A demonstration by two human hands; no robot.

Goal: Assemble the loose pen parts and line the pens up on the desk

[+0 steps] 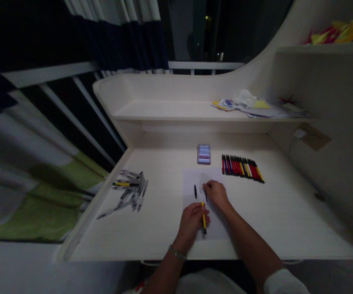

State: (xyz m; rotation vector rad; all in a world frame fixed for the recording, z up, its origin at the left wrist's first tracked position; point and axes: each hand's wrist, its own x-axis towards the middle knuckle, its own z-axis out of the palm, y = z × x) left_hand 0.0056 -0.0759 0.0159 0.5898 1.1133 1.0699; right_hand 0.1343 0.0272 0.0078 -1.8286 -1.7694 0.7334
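Observation:
My left hand (191,219) is closed around a yellow pen barrel (204,220) with a black end, held over a white sheet of paper (190,177). Just beyond it, my right hand (216,192) pinches at the paper, its fingertips at the top of a thin dark rod (206,197) that looks like a pen refill. A small, thin, pale piece (200,190), perhaps a spring, lies to the left of those fingertips. Further left on the sheet is a black pen part (195,191), tapered at its ends.
A row of coloured pens (242,168) with black ends lies at the right. Loose, mostly clear pens (132,190) are heaped at the left, one yellow among them. A phone (203,154) lies behind the paper. Papers (262,108) rest on the shelf (164,109).

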